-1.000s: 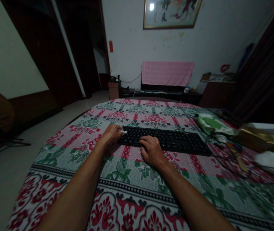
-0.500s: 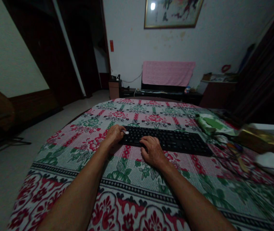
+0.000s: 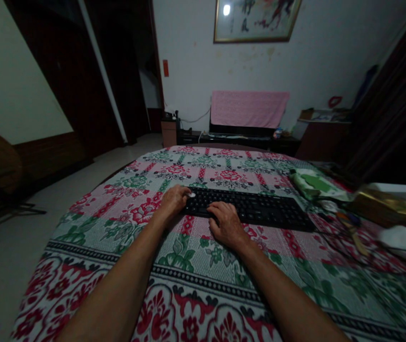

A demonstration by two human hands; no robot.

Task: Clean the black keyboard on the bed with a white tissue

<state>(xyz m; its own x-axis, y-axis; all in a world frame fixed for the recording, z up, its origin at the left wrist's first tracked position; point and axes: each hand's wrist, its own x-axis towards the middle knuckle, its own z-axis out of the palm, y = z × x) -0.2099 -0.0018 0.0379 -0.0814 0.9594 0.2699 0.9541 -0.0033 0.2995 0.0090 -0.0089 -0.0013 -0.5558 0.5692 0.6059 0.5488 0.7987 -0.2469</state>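
A black keyboard (image 3: 260, 207) lies on the patterned tablecloth in front of me. At its left end, my left hand (image 3: 175, 200) is closed, pinching a small white piece (image 3: 191, 195) over the keys. The piece is too small to name for certain; it could be tissue or cotton. My right hand (image 3: 226, 221) rests on the keyboard's front edge, left of the middle. Its fingers lie over the lower keys and the thumb is apart, below the edge, with nothing held.
The floral tablecloth (image 3: 203, 256) covers the table. On the right lie a green and white packet (image 3: 317, 185), a wooden-handled brush (image 3: 356, 237), dark cables, a gold box (image 3: 391, 206) and crumpled white material (image 3: 404, 240). A pink cloth (image 3: 249, 109) hangs over a screen behind.
My left hand has shifted slightly to the right with the white piece, along the left end of the keyboard. The right hand and the keyboard stay in place.
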